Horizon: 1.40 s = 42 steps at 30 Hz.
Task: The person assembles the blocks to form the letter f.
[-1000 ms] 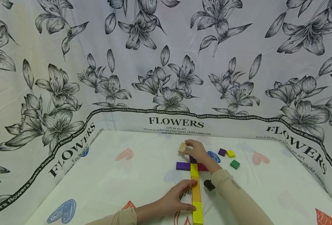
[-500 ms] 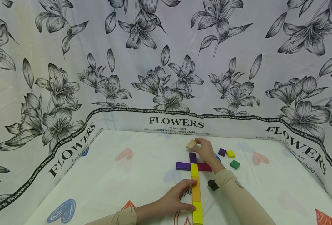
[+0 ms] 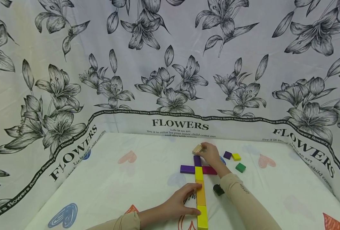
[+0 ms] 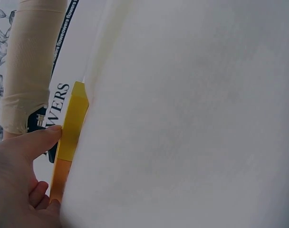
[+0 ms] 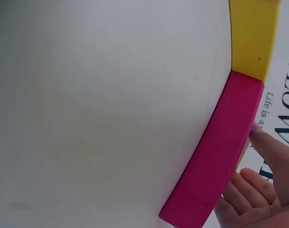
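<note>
My right hand (image 3: 210,155) pinches a pale wooden block with grooved lines (image 3: 197,149) at the far end of a cross of flat blocks. Just below it lies a purple block (image 3: 197,161). Another purple block (image 3: 187,169) forms the left arm, and a magenta block (image 3: 209,170) the right one. Down the stem run a yellow block (image 3: 199,174), an orange block (image 3: 201,193) and a second yellow block (image 3: 202,218). My left hand (image 3: 177,203) rests along the stem's left side, thumb on the near yellow block and a fingertip at the orange one. The magenta block hides the held block in the right wrist view.
Right of the cross lie a small purple block (image 3: 227,155), a small yellow block (image 3: 236,157) and a green block (image 3: 240,167). A black object (image 3: 218,189) shows beneath the right forearm. Floral fabric (image 3: 175,80) stands behind the heart-printed cloth (image 3: 100,179).
My right hand has moved a little rightward with the wooden block, which has turned from near upright to slanted, uncovering the far purple block. The left hand has stayed in place.
</note>
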Each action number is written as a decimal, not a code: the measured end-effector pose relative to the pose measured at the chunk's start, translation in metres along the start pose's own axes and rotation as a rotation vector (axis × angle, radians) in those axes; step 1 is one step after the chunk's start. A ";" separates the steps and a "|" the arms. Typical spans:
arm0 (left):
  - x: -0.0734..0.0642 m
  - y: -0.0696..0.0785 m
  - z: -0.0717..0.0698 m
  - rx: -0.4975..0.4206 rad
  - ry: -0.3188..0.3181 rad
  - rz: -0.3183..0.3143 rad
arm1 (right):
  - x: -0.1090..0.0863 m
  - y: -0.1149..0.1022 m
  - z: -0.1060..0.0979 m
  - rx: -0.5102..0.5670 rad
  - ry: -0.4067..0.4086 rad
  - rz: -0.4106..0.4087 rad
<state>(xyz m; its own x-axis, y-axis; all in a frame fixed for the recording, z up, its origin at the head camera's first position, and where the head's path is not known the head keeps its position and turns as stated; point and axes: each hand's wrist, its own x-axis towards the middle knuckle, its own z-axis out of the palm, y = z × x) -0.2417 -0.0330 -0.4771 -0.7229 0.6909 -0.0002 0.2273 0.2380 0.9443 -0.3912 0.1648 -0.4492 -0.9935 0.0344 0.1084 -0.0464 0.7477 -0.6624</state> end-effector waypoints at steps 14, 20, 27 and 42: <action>0.001 0.000 0.000 -0.007 -0.001 0.012 | 0.003 0.005 -0.002 -0.010 -0.049 -0.049; 0.001 -0.001 0.000 -0.014 -0.004 0.005 | 0.001 0.005 -0.004 0.008 -0.050 -0.046; 0.001 -0.001 0.000 -0.004 -0.002 0.004 | 0.000 0.008 -0.005 0.008 -0.044 -0.038; 0.000 -0.002 0.000 0.037 -0.002 0.063 | -0.003 0.019 -0.011 0.025 -0.045 -0.082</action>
<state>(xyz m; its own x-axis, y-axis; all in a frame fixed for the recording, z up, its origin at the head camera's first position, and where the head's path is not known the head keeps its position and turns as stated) -0.2419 -0.0338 -0.4791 -0.7051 0.7067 0.0586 0.2965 0.2188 0.9296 -0.3877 0.1859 -0.4542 -0.9899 -0.0561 0.1302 -0.1297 0.7303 -0.6707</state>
